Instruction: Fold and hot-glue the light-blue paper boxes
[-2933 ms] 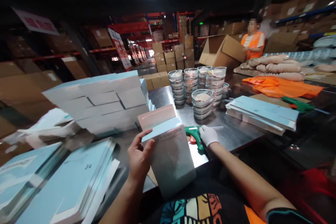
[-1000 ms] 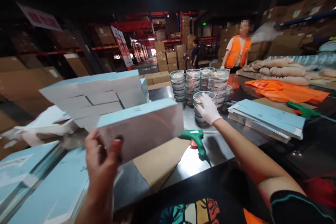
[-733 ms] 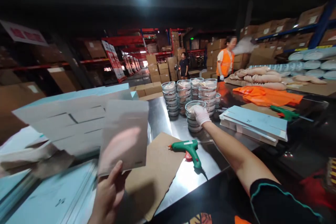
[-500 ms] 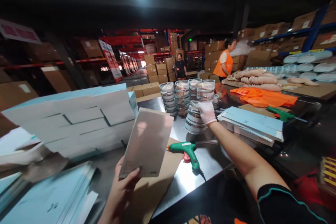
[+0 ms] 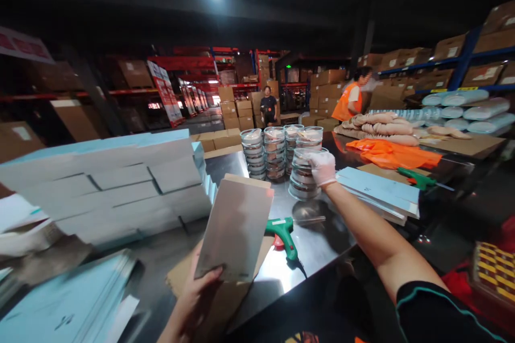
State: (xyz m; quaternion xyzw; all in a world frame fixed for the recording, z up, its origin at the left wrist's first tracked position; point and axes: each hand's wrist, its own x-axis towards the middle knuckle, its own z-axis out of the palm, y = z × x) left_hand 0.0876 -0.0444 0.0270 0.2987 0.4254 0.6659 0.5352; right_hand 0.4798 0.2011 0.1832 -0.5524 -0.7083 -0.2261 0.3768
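My left hand [image 5: 199, 295] holds a flat grey box [image 5: 235, 230] upright by its lower edge, above a sheet of brown cardboard [image 5: 217, 289]. My right hand [image 5: 322, 167], in a white glove, grips a short stack of clear round containers [image 5: 302, 179] and has it lifted off the steel table [image 5: 317, 246]. A green glue gun [image 5: 284, 230] lies on the table between my two hands. More stacks of the same round containers [image 5: 277, 153] stand just behind.
A tall pile of blue-topped boxes [image 5: 108, 182] fills the left. Flat blue box blanks lie at lower left [image 5: 68, 305] and at right [image 5: 378, 193]. Orange cloth [image 5: 392, 153], a second glue gun [image 5: 418, 178], a person in an orange vest [image 5: 352, 102], and another person behind [image 5: 267, 107].
My right hand left the glue gun, reached to the container stack and lifted it. My left hand turned the box from flat to upright and brought it back over the cardboard.
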